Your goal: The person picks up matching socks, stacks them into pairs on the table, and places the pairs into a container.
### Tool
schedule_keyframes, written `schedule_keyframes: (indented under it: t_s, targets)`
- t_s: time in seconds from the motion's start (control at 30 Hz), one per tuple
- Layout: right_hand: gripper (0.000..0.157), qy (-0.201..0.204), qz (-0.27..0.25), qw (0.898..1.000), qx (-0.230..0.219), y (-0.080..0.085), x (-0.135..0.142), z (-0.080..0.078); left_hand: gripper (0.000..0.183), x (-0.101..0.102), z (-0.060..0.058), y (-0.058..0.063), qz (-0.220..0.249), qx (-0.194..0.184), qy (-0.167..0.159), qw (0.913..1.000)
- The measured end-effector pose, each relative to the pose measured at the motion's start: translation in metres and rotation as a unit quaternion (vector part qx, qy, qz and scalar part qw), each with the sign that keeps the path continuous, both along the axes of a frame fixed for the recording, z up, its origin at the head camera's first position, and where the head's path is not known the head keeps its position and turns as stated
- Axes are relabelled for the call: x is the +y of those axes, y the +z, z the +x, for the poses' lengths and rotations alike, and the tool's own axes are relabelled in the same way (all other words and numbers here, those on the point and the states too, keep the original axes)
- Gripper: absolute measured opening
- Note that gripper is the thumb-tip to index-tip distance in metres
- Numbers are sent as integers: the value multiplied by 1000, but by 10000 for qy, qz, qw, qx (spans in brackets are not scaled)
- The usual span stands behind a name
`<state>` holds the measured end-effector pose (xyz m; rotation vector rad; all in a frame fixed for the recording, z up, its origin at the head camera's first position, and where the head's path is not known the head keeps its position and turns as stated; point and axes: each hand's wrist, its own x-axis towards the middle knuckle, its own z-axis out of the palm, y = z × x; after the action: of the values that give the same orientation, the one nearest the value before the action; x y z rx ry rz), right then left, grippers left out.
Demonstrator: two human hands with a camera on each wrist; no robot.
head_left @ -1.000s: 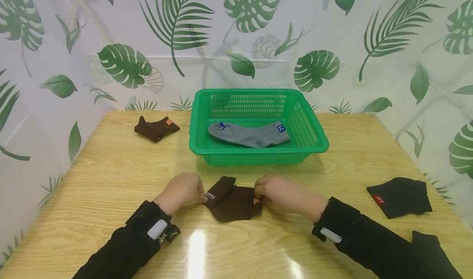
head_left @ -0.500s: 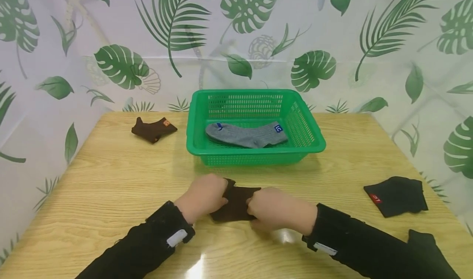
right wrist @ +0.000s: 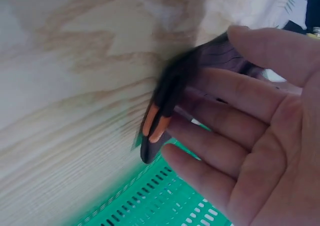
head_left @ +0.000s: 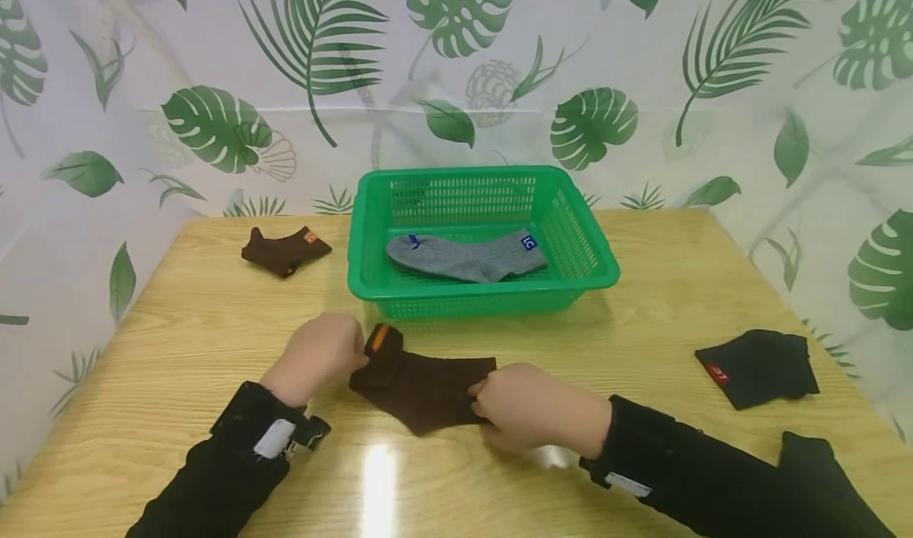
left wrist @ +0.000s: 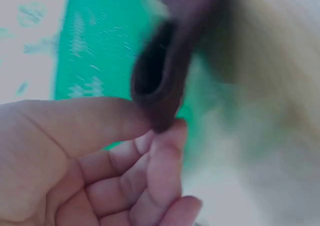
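Note:
A dark brown sock point(head_left: 428, 387), apparently two layers thick, lies in front of the green basket point(head_left: 485, 292). My left hand point(head_left: 321, 356) pinches its left end, where a turned-up part shows an orange patch. In the left wrist view, thumb and fingertips grip the bottom of a folded brown edge point(left wrist: 170, 86). My right hand point(head_left: 524, 407) rests at the sock's right end. The right wrist view shows that hand's fingers point(right wrist: 225, 116) fairly straight against the brown fabric point(right wrist: 175, 81), with two orange bands side by side. Motion blurs part of the left wrist view.
A grey sock point(head_left: 467, 259) with blue marks lies in the basket. Another brown sock point(head_left: 285, 251) with an orange label sits at the back left. A black sock point(head_left: 759, 370) with a red label lies right. Dark cloth point(head_left: 806, 455) is partly hidden by my right sleeve.
My left hand went right over the sock, then back left, pinching an end that now shows an orange patch. My right hand moved slightly toward me from the upper right edge.

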<state>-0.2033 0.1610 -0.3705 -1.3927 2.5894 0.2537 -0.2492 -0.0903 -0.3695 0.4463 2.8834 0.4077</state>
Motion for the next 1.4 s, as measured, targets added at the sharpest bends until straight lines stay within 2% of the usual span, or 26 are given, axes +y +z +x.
schedule_keyframes:
  t_s: [0.1,0.17,0.23,0.33,0.43,0.57,0.73,0.9,1.0,1.1,1.17,1.23,1.3,1.4]
  targets:
    - [20,-121,-4,9999,9,1,-3,2,21,-13,-4,-10,-179,-520,137,9984]
    - [19,-158,-22,9999,42,2,-4,3,17,-16,-6,-15,-193,-681,123,9974]
    - [19,-180,-57,9998,76,2,-5,4,16,-16,-8,-18,-235,-685,165,9972]
    - [19,-224,-35,9997,99,2,-5,5,18,-13,-9,-17,-409,-420,277,9979]
    - [18,-240,21,9996,117,1,-5,6,23,-3,-7,-13,-534,111,412,9977]
    - [20,-180,47,9997,180,0,-6,8,30,18,-1,-6,-642,818,260,9942]
    - [22,-166,48,9995,256,-1,-6,9,26,35,5,-10,-789,1116,-182,9904]
    - [27,-78,-28,9989,457,-1,-7,8,11,36,3,-21,-677,1280,-276,9891]
    - [30,-71,-92,9986,525,-1,-9,8,12,32,2,-18,-654,1170,-299,9905]
    - [33,-81,-131,9989,440,-1,-11,8,22,19,-1,-4,-429,877,-241,9949]
    - [31,-88,-88,9993,359,0,-11,8,34,2,-3,7,-190,650,-61,9977]
    - [28,-99,-43,9996,276,2,-11,7,43,-18,-6,16,-21,424,265,9987]
    - [27,-119,25,9997,232,3,-11,6,46,-36,-8,17,16,169,509,9986]
    - [27,-148,55,9998,147,4,-10,5,38,-55,-11,5,-157,-255,604,9977]
